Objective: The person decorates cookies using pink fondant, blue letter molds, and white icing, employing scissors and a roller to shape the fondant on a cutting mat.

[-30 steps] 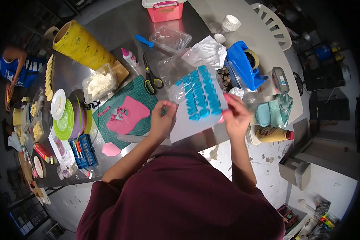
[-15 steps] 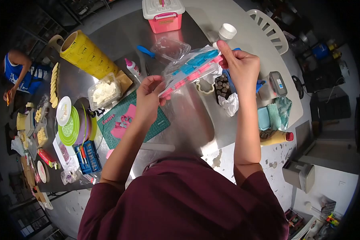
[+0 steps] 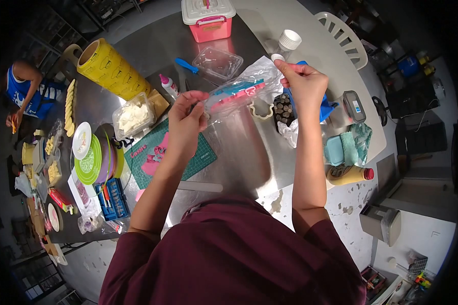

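A clear plastic bag (image 3: 229,104) with blue and pink flat pieces inside is stretched between my two hands above the metal table. My left hand (image 3: 188,114) is closed in a pinch on its left end. My right hand (image 3: 306,86) is closed, thumb and fingers pinching the upper right edge of the bag. Beneath and left of the bag, a green cutting mat (image 3: 201,157) carries pink cut-out pieces (image 3: 156,156) and small pink lettering. Just behind the bag are a clear plastic box (image 3: 219,62) and a blue-handled tool (image 3: 187,65).
A yellow roll (image 3: 112,71), a tub of white paste (image 3: 134,117) and a pink-tipped bottle (image 3: 169,85) stand to the left. To the right are a cookie cutter (image 3: 261,112), a dark tray of round tips (image 3: 284,109) and a sauce bottle (image 3: 348,175). A co-worker (image 3: 28,91) is far left.
The bag has tilted flatter and its pieces have shifted down and left from my right hand. My left hand has moved slightly left. The blue-handled tool and clear box show more fully.
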The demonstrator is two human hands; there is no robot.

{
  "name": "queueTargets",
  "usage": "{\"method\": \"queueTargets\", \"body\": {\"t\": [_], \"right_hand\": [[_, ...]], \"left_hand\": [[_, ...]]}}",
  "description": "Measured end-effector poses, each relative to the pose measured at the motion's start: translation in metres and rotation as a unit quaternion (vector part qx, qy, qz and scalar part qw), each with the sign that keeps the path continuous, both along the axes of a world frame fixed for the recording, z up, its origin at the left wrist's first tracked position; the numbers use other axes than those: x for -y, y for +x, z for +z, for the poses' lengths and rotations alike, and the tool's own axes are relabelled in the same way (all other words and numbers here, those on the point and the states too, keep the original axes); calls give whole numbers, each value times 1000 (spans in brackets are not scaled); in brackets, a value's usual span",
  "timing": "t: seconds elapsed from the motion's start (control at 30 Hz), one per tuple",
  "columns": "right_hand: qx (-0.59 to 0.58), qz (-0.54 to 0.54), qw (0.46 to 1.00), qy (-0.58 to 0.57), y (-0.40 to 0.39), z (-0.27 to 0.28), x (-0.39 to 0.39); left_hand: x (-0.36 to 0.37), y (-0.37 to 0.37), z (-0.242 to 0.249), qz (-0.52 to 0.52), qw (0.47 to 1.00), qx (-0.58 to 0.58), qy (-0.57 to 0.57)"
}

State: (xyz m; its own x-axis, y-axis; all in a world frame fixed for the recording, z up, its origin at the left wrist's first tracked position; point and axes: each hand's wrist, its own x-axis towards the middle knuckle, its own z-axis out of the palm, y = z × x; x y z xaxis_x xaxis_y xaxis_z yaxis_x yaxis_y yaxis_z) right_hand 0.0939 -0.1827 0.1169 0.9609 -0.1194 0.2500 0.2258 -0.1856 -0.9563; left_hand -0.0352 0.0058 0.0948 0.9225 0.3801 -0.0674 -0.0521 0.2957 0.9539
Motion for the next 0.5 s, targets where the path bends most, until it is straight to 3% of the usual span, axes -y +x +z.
{"method": "queueTargets", "body": {"t": [0.17, 0.27, 0.33, 0.4, 0.5], "right_hand": [[3, 23, 998, 61, -1, -1, 0], [-25, 72, 987, 141, -5, 5, -4], [-36, 92, 983, 153, -5, 4, -5], [-42, 109, 979, 166, -5, 6, -8], [-52, 133, 973, 179, -9, 10, -15]], "left_hand": [[0, -2, 3, 16, 1000, 5, 25], [-14, -1, -20, 25, 982, 161, -91], [-19, 6, -49, 84, 948, 245, 185], [-19, 11, -74, 89, 895, 265, 349], [-4, 18, -97, 49, 916, 184, 353]]}}
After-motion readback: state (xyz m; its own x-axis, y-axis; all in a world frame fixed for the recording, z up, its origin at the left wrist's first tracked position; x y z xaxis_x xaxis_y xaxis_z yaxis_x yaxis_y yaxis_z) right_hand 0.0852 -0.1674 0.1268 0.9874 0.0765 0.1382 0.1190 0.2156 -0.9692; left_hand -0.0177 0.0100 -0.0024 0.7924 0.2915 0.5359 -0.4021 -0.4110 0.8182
